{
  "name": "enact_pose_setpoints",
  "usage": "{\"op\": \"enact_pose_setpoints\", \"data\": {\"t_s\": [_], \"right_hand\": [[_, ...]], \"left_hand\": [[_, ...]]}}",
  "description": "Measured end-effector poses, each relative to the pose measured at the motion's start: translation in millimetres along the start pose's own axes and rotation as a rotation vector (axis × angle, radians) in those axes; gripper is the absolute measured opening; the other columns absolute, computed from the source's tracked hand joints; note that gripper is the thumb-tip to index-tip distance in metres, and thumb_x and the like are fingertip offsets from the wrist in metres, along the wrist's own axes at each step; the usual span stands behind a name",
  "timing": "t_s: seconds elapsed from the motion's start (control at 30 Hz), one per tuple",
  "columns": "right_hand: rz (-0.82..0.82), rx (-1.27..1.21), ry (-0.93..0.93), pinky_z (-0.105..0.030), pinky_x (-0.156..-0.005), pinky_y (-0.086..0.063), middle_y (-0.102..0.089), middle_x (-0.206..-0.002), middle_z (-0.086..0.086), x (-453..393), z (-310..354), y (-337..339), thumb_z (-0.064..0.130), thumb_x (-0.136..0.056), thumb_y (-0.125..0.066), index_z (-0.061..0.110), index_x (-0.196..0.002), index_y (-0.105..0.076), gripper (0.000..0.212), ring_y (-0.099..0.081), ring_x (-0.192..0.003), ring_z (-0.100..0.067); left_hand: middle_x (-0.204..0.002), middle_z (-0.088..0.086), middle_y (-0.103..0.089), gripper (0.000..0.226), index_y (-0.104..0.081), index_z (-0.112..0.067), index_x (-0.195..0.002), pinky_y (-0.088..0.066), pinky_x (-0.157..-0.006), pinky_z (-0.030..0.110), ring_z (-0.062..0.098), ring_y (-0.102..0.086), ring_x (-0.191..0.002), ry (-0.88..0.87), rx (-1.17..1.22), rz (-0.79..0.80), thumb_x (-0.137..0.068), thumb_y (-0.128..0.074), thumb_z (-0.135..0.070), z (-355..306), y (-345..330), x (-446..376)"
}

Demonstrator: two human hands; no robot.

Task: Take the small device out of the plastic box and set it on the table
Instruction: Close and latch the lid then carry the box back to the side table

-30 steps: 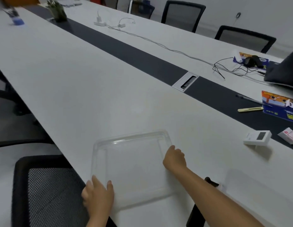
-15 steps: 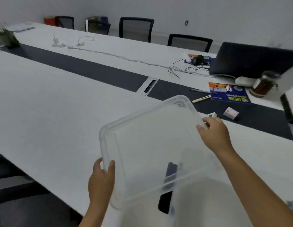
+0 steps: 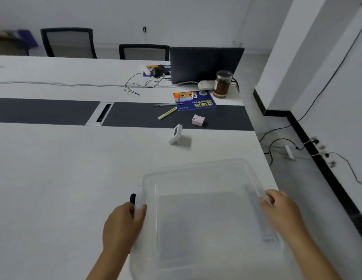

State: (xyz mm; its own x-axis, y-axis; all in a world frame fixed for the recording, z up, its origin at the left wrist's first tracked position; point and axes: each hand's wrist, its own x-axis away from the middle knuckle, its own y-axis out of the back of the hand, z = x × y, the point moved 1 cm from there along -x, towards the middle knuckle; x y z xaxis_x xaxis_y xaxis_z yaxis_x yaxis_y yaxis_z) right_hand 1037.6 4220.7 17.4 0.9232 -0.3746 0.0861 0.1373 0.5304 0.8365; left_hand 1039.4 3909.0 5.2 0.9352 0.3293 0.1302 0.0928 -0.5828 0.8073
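A clear plastic lid (image 3: pixel 204 178) lies over the clear plastic box (image 3: pixel 147 265) at the near right of the white table (image 3: pixel 75 178). My left hand (image 3: pixel 123 225) grips the lid's left edge beside a black latch (image 3: pixel 132 198). My right hand (image 3: pixel 281 211) holds the lid's right edge. The small white device (image 3: pixel 176 133) with a dark screen stands propped on the table beyond the box, apart from both hands. Nothing shows inside the box.
On the dark centre strip lie a pink packet (image 3: pixel 197 119), a yellow marker (image 3: pixel 167 113) and a pen (image 3: pixel 166 105). Behind are a blue booklet (image 3: pixel 194 101), a jar (image 3: pixel 222 83) and a laptop (image 3: pixel 204 64). The table ends just right of the box; cables cross the floor.
Both hands lifted the lid off the table at the left, carried it right and lowered it over the box. The view swung right with it.
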Motion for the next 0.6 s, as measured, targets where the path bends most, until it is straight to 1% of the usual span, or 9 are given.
{"op": "enact_pose_setpoints", "data": {"t_s": [0.1, 0.2, 0.27, 0.3, 0.33, 0.4, 0.47, 0.53, 0.6], "right_hand": [[0.007, 0.003, 0.002, -0.033, -0.059, -0.027, -0.032, -0.060, 0.002, 9, -12, -13, 0.003, -0.081, -0.056, 0.006, -0.069, -0.044, 0.018, -0.039, -0.066, -0.027], [-0.017, -0.002, -0.005, -0.032, -0.060, -0.029, -0.040, -0.069, -0.005, 14, -16, -21, 0.005, -0.083, -0.055, 0.000, -0.079, -0.056, 0.006, -0.042, -0.067, -0.028], [-0.039, -0.011, -0.023, -0.033, -0.061, -0.031, -0.045, -0.075, -0.011, 15, -19, -24, 0.003, -0.082, -0.057, -0.009, -0.087, -0.059, 0.013, -0.048, -0.070, -0.033], [-0.059, -0.015, -0.016, -0.034, -0.063, -0.033, -0.048, -0.076, -0.014, 16, -19, -25, 0.002, -0.081, -0.058, -0.011, -0.087, -0.059, 0.014, -0.052, -0.073, -0.038], [-0.071, -0.009, -0.026, -0.036, -0.065, -0.035, -0.053, -0.076, -0.018, 17, -20, -26, 0.002, -0.079, -0.060, -0.012, -0.086, -0.060, 0.015, -0.054, -0.078, -0.042], [-0.060, -0.003, -0.063, -0.043, -0.074, -0.041, -0.061, -0.087, -0.028, 18, -21, -28, 0.016, -0.079, -0.061, -0.009, -0.088, -0.062, 0.026, -0.054, -0.088, -0.045], [-0.018, -0.052, -0.090, -0.043, -0.084, -0.042, -0.059, -0.104, -0.029, 17, -18, -26, 0.035, -0.081, -0.051, -0.004, -0.103, -0.058, 0.046, -0.051, -0.102, -0.043], [0.090, -0.116, -0.197, -0.039, -0.089, -0.040, -0.050, -0.123, -0.026, 15, -13, -23, 0.036, -0.086, -0.052, 0.000, -0.125, -0.041, 0.054, -0.047, -0.114, -0.038], [0.183, -0.103, -0.243, -0.035, -0.089, -0.040, -0.045, -0.134, -0.022, 13, -12, -23, 0.039, -0.087, -0.049, 0.003, -0.135, -0.024, 0.066, -0.047, -0.119, -0.034]], "left_hand": [[-0.055, 0.002, -0.040, 0.044, -0.032, -0.015, -0.049, -0.022, -0.043, 0.026, 0.017, -0.038, -0.048, -0.003, -0.068, -0.003, -0.087, -0.048, -0.031, -1, -4, 0], [-0.053, 0.002, -0.038, 0.045, -0.029, -0.015, -0.049, -0.021, -0.043, 0.027, 0.016, -0.036, -0.047, 0.004, -0.097, 0.009, -0.089, -0.046, -0.029, -2, -10, 0], [-0.054, 0.002, -0.038, 0.043, -0.035, -0.011, -0.052, -0.024, -0.046, 0.029, 0.018, -0.036, -0.049, 0.011, -0.080, -0.003, -0.090, -0.045, -0.026, -5, -12, 2], [-0.058, 0.004, -0.042, 0.036, -0.047, -0.006, -0.060, -0.028, -0.050, 0.031, 0.021, -0.040, -0.053, 0.000, -0.085, -0.009, -0.090, -0.044, -0.025, -6, -14, 2], [-0.068, 0.009, -0.051, 0.029, -0.058, -0.001, -0.078, -0.034, -0.057, 0.034, 0.026, -0.048, -0.064, -0.005, -0.125, -0.012, -0.090, -0.045, -0.024, -8, -15, 1], [-0.106, 0.021, -0.060, 0.035, -0.055, 0.002, -0.114, -0.046, -0.078, 0.043, 0.038, -0.054, -0.100, -0.008, -0.195, -0.055, -0.088, -0.051, -0.022, -11, -17, 1], [-0.112, 0.027, -0.062, 0.044, -0.055, 0.004, -0.114, -0.049, -0.085, 0.050, 0.043, -0.053, -0.108, -0.189, -0.199, -0.146, -0.085, -0.049, -0.029, -17, -27, 1], [-0.106, 0.026, -0.067, 0.055, -0.055, 0.001, -0.108, -0.042, -0.091, 0.040, 0.034, -0.048, -0.109, -0.394, -0.208, -0.145, -0.090, -0.028, -0.044, -32, -39, 4], [-0.110, 0.020, -0.068, 0.063, -0.054, -0.006, -0.109, -0.036, -0.094, 0.035, 0.027, -0.039, -0.114, -0.539, -0.235, -0.071, -0.090, -0.013, -0.051, -51, -55, 9]]}}
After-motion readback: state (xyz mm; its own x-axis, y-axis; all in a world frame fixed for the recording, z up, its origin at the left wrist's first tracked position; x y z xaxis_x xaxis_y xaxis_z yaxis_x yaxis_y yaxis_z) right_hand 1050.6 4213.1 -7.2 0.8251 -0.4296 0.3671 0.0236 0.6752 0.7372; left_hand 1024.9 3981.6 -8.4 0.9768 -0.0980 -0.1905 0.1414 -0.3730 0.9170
